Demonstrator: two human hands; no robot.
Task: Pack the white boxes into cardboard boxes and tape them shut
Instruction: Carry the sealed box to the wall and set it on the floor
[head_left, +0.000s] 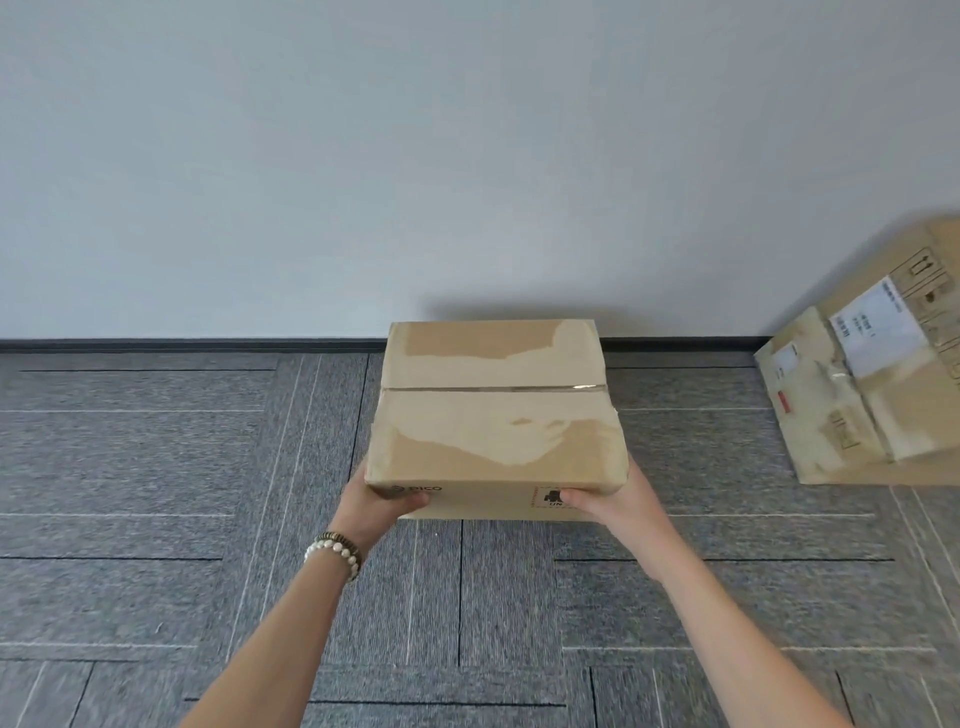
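Both bare forearms reach forward: left hand (382, 501) with beaded bracelet (335, 550) and right hand (615, 501) clasp the near corners of the taped brown cardboard box (493, 415), probably to carry it to the far wall; larger labelled cardboard boxes (872, 374) stand far right.

Stacked cartons (878, 374) cut by right edge; labels unreadable.

Taped cardboard box (496, 415) between both hands
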